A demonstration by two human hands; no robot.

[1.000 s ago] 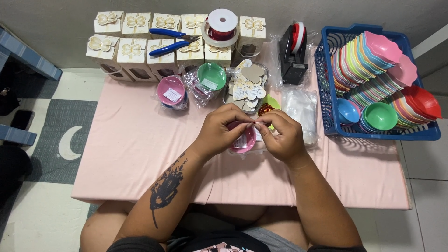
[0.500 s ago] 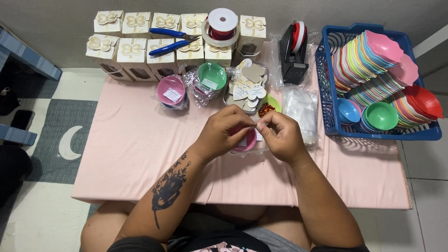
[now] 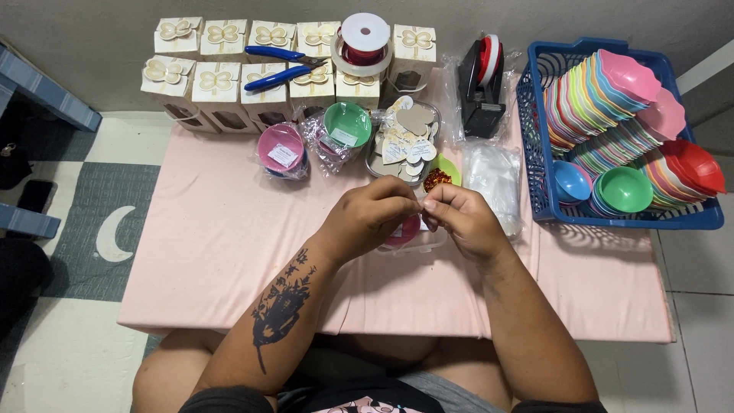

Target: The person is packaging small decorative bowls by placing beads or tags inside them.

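While fingertips meet, pink bowl (image 3: pixel 405 228) lies beneath left hand (image 3: pixel 369 216).

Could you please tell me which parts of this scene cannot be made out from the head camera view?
- Pink bowl: mostly covered by the left hand and right hand.
- What the fingertips pinch: too small to tell.
- Paper tags: print too small to make out.
- Gift boxes: contents hidden behind dark windows.
- Blue basket: lower bowls hidden by the stacks above them.
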